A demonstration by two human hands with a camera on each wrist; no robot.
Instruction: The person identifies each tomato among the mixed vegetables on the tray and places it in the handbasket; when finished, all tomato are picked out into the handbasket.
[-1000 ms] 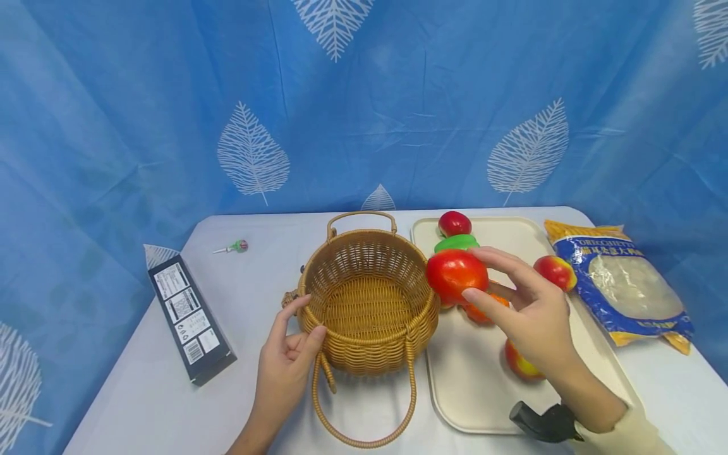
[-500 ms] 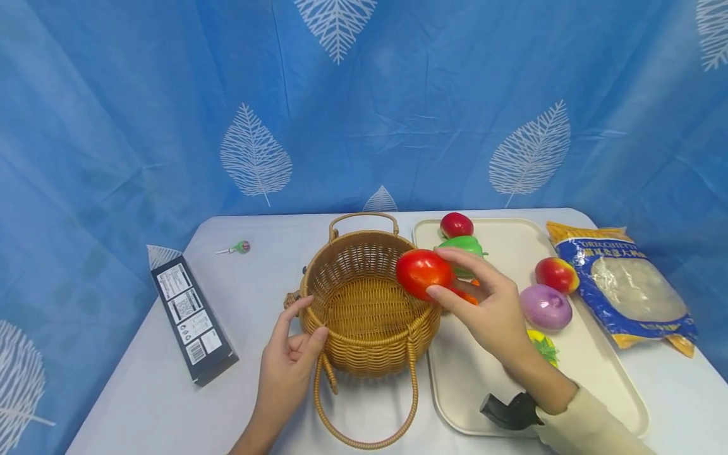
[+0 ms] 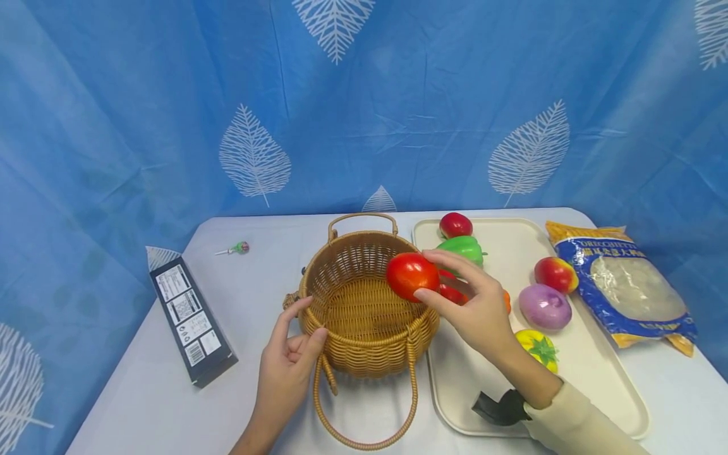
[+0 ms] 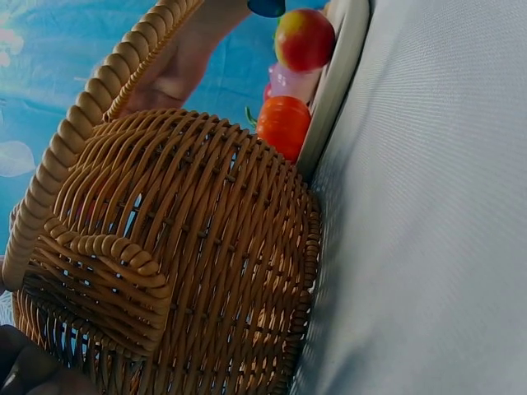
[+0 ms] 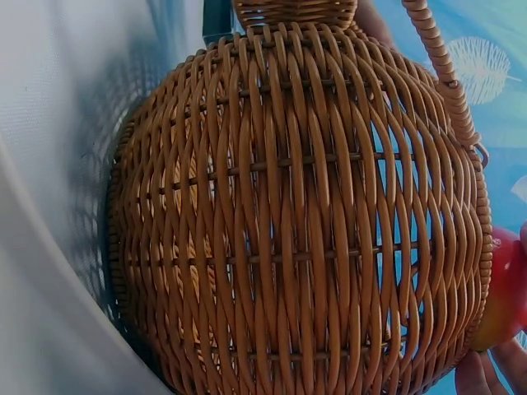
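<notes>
My left hand holds the near left rim of the round wicker basket, thumb and index finger at its edge. The basket's lid handle stands up at the back, and a looped handle hangs at the front. Over the basket's right rim, my right hand pinches a glossy, oval red fruit between thumb and fingers. In the right wrist view that fruit shows yellow low on its side, beyond the basket's wall. No items are visible inside the basket.
Right of the basket, a cream tray bears a green pepper, a purple onion, a yellow item with green leaves and several red fruits. A pasta bag lies beyond. At left are a black box and a lollipop.
My right hand has carried the red fruit left from above the tray to over the basket's right rim, uncovering the onion and the yellow item. My left hand stays on the rim.
</notes>
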